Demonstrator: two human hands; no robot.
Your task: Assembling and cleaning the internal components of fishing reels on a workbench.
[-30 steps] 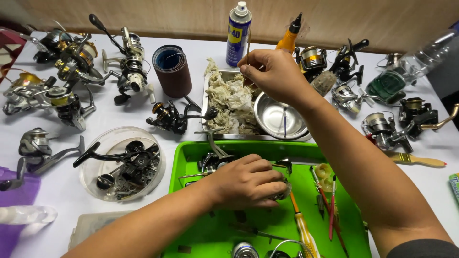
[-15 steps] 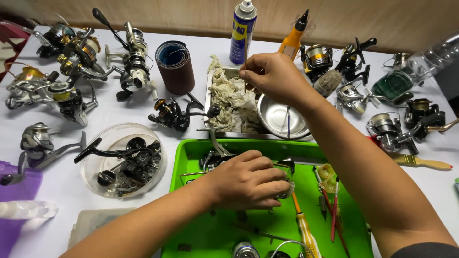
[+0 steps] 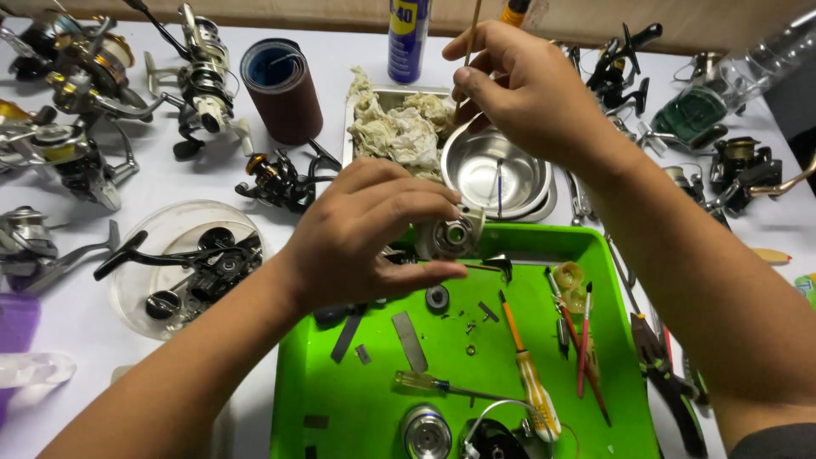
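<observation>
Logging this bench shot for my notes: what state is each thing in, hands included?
left hand: gripping reel part, lifted over green tray
right hand: pinching thin stick, upright
steel bowl: upright, open
spray can: standing
sandpaper roll: upright
yellow screwdriver: lying flat in tray

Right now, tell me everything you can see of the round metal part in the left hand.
The reel part is a pale silvery piece with a round bearing-like ring facing the camera, dark at its centre. The left hand pinches it between the fingers above and the thumb below, lifted over the far edge of the green tray. Much of its body is hidden behind the hand. Nothing else touches it.
</observation>
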